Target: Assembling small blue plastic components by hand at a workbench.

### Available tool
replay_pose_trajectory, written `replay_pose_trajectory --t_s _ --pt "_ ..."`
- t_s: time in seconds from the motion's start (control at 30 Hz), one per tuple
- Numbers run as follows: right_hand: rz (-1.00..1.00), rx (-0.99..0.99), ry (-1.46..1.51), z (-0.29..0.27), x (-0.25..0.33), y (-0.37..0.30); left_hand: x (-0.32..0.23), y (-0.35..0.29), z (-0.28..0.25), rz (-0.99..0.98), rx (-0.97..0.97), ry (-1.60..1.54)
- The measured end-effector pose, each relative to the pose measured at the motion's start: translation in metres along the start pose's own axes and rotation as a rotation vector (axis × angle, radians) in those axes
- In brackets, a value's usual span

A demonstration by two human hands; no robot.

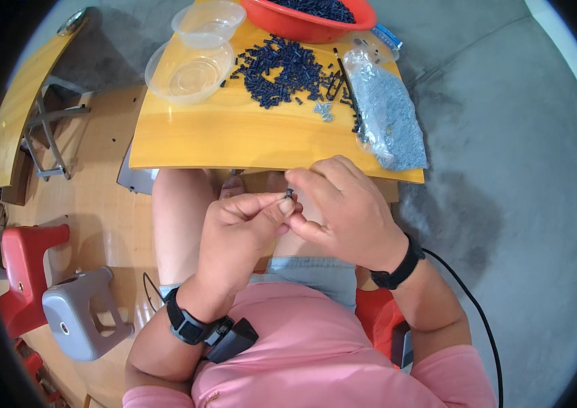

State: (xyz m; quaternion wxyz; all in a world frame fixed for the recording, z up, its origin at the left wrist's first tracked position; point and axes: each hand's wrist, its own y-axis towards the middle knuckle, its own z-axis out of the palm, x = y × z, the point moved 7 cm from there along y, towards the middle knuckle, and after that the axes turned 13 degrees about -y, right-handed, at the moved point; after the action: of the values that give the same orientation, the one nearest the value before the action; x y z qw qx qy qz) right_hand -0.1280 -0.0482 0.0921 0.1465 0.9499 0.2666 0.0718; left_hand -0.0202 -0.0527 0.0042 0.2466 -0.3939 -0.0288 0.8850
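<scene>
In front of my lap, just off the table's near edge, my left hand [244, 221] pinches a small dark blue plastic piece [289, 194] between thumb and forefinger. My right hand [349, 214] is close against it on the right. Its forefinger and thumb are apart around the piece, and its other fingers are partly hidden. On the yellow table [234, 139] lies a loose pile of similar dark blue pieces [280, 71]. Beside the pile is a small cluster of silvery bits [324, 111], too small to make out.
At the table's right edge lies a clear plastic bag [387, 112] of grey bits, with a thin black stick [347, 85] beside it. Behind the pile stands a red basin [315, 30] of dark pieces. Two clear bowls [190, 71] sit at left. A grey stool [77, 316] stands on the floor.
</scene>
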Motion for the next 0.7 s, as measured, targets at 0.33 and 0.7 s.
replay_pose_trajectory --t_s 0.33,0.7 --pt "0.047 -0.009 0.176 0.007 -0.003 -0.007 0.016 0.002 -0.007 -0.231 -0.007 -0.395" --pt "0.036 -0.048 0.116 0.011 0.0 -0.004 0.015 0.006 -0.007 -0.096 0.028 -0.163"
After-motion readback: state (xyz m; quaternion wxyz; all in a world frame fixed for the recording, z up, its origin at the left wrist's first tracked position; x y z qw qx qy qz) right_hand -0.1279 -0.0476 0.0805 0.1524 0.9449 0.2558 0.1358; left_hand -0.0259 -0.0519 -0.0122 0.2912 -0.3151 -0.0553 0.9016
